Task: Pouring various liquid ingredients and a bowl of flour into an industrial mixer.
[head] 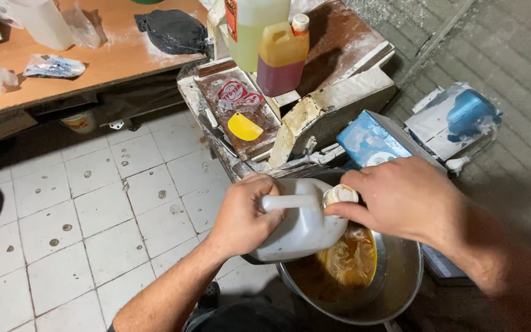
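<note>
Over white tiled floor (93,209), left hand (244,215) grips white plastic jug (299,230) by its handle above round metal bowl (401,276) of brown liquid, right hand (404,197) clasping its cap (339,195).

Single view: head-worn camera, looking steeply down from close above both hands, facing forward over a metal bowl (401,276) toward the tiled floor (81,227) and tabletop (112,61).

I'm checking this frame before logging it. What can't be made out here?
- Head view: the white jug hides part of the metal bowl.
- The cap: right hand covers it partly; on or off unclear.
- Left hand hides the jug's handle end.
- Top edge cuts off the tall bottle.
</note>
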